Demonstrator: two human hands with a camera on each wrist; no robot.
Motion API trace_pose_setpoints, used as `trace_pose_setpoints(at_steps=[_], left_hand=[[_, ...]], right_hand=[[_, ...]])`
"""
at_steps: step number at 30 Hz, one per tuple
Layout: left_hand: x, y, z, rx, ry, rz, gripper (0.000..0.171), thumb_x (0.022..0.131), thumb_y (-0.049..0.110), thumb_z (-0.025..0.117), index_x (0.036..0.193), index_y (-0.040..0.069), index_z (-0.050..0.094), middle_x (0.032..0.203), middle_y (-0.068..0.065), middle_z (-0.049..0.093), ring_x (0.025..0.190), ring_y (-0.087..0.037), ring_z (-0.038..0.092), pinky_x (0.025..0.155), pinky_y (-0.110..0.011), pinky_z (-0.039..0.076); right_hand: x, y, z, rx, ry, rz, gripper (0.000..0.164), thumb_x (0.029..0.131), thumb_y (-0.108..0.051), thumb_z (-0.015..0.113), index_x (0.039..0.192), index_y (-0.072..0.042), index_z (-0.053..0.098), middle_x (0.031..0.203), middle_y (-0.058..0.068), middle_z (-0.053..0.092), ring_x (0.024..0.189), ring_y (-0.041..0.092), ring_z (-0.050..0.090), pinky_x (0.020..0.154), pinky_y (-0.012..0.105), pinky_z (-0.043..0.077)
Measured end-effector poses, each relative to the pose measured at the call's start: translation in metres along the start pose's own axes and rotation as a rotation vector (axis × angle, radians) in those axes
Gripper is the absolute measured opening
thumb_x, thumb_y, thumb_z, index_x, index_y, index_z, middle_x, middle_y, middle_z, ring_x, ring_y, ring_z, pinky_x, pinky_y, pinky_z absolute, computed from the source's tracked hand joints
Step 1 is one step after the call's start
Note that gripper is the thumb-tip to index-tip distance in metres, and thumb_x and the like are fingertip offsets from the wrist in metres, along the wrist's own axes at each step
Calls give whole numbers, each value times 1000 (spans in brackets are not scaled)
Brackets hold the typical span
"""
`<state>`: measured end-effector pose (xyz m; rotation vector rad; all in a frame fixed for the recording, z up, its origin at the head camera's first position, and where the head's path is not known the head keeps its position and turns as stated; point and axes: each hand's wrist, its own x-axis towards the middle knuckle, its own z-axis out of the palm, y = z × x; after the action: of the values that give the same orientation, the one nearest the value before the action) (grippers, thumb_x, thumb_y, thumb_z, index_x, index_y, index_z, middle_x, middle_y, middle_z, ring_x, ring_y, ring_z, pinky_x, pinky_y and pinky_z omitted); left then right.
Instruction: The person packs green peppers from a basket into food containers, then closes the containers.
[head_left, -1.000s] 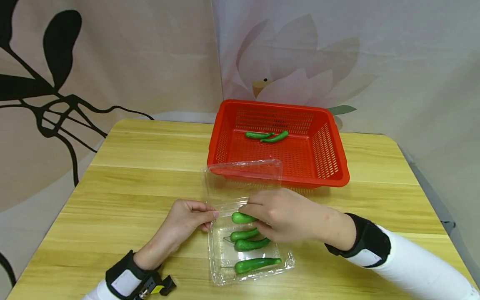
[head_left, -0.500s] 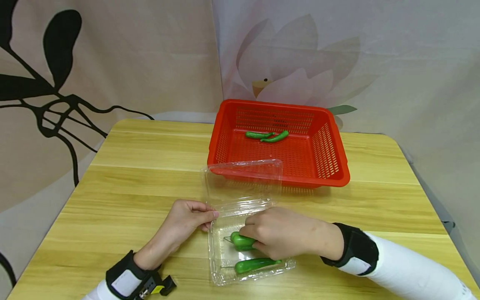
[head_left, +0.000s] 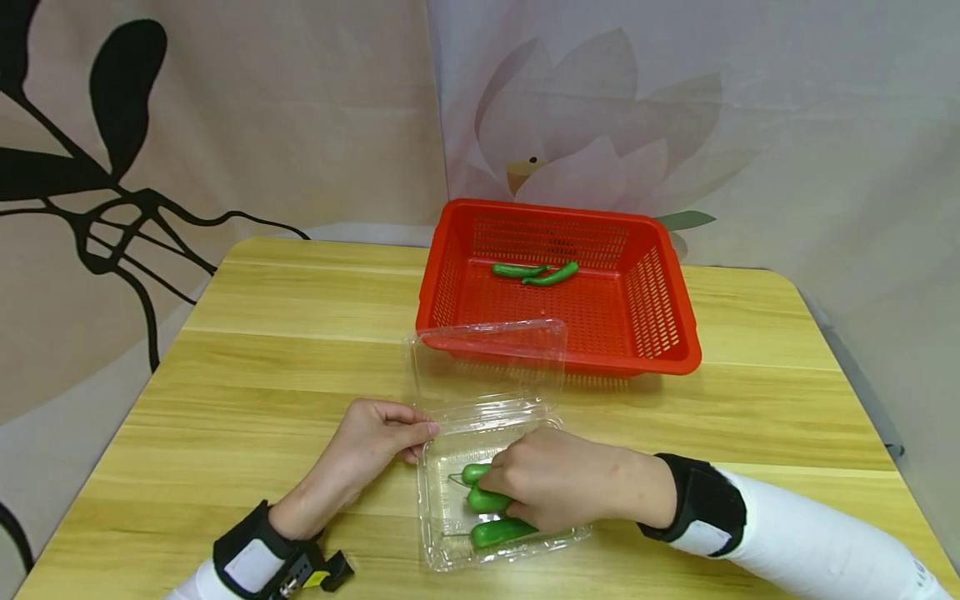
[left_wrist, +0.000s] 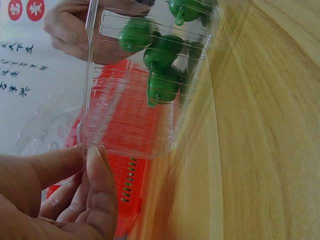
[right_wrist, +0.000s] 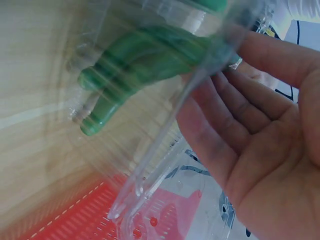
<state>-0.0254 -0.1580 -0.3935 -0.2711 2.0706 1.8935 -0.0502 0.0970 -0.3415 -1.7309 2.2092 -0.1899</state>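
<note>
- Currently, the left hand (head_left: pixel 386 433) is at the clear plastic container (head_left: pixel 429 546), near 10 o'clock on its base; the grip pinches the rim between thumb and fingers.
- The right hand (head_left: pixel 551 481) enters from 3 o'clock, fingers bent down over the green peppers (head_left: pixel 501 533); whether this grip closes on one cannot be told.
- Three peppers show inside the container in the head view, lying side by side, rounded ends toward 9 o'clock, other ends hidden under the right hand.
- The container's lid (head_left: pixel 480 367) stands open at 12 o'clock of the base, overlapping the basket's near rim from the camera's viewpoint; contact cannot be told.
- The red basket (head_left: pixel 637 364) sits on the worktop (head_left: pixel 262 350) toward 1 o'clock of the container.
- Two slim peppers (head_left: pixel 551 275) lie inside the basket, toward 11 o'clock, their ends overlapping.
- Black straps (head_left: pixel 699 504) circle both wrists, above white sleeves (head_left: pixel 817 533).
</note>
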Motion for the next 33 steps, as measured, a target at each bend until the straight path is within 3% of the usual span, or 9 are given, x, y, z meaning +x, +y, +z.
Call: trace_pose_setpoints(at_steps=[12, 21, 25, 33], left_hand=[[-1, -1, 0, 0, -6, -2, 17, 90, 5, 82, 98, -8, 77, 82, -19, 74, 66, -17, 67, 62, -28, 61], [-1, 0, 0, -5, 3, -11, 17, 90, 6, 82, 98, -8, 78, 80, -18, 74, 65, -17, 67, 61, -27, 61], [-1, 0, 0, -3, -2, 2, 18, 90, 6, 82, 100, -9, 77, 79, -16, 74, 65, -16, 67, 61, -27, 60], [-1, -1, 1, -1, -7, 10, 19, 91, 7, 81, 101, -9, 77, 80, -14, 74, 65, -16, 66, 60, -27, 60]], right_hand=[[-2, -1, 4, -31, -10, 16, 19, 89, -17, 82, 86, -19, 64, 72, -15, 50, 62, 0, 46, 55, 17, 44], [-7, -1, -10, -16, 33, -5, 9, 95, -21, 78, 100, -19, 71, 79, -16, 56, 71, -2, 50, 61, 15, 45], [-10, -1, -19, -17, 78, -33, 9, 97, -21, 75, 104, -17, 72, 82, -15, 58, 73, -1, 51, 64, 14, 45], [-16, 7, -35, 40, 288, -114, 22, 98, -16, 74, 118, -10, 71, 100, -5, 73, 90, 6, 67, 82, 21, 57]])
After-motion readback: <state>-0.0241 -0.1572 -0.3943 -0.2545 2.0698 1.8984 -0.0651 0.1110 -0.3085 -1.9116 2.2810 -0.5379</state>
